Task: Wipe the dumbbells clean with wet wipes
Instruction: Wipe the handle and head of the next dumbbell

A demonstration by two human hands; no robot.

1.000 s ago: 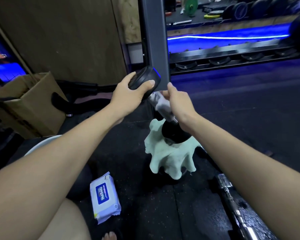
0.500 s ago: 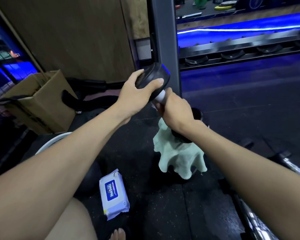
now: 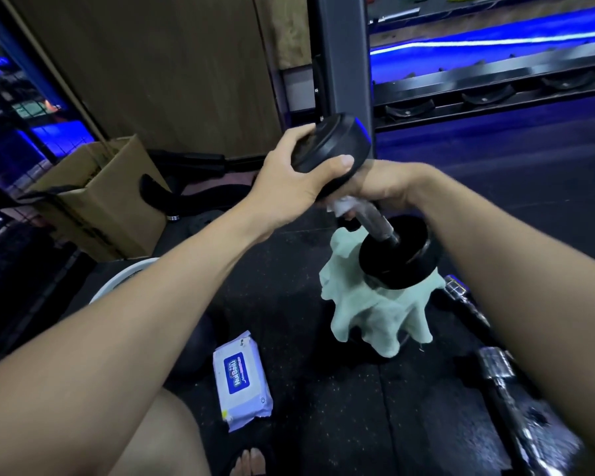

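A black dumbbell (image 3: 397,257) stands tilted, its lower head resting on a pale green cloth (image 3: 375,314) on the floor. My left hand (image 3: 289,187) grips the dumbbell's upper head, fingers curled over its rim. My right hand (image 3: 385,187) is wrapped round the top of the chrome handle with a white wet wipe (image 3: 340,206) pressed under it; a bit of the wipe shows below the fingers. A pack of wet wipes (image 3: 243,381) lies on the floor near my knee.
A chrome bar (image 3: 516,389) lies on the floor at right. A cardboard box (image 3: 93,197) stands at left, a white basin rim (image 3: 124,278) beside it. A dark rack upright (image 3: 340,56) rises just behind the dumbbell, with empty cradles (image 3: 488,94) to its right.
My right hand has slid up the handle with the wipe, from near the lower head to just under the upper head. The chrome handle below it now shows. My left hand keeps its grip.
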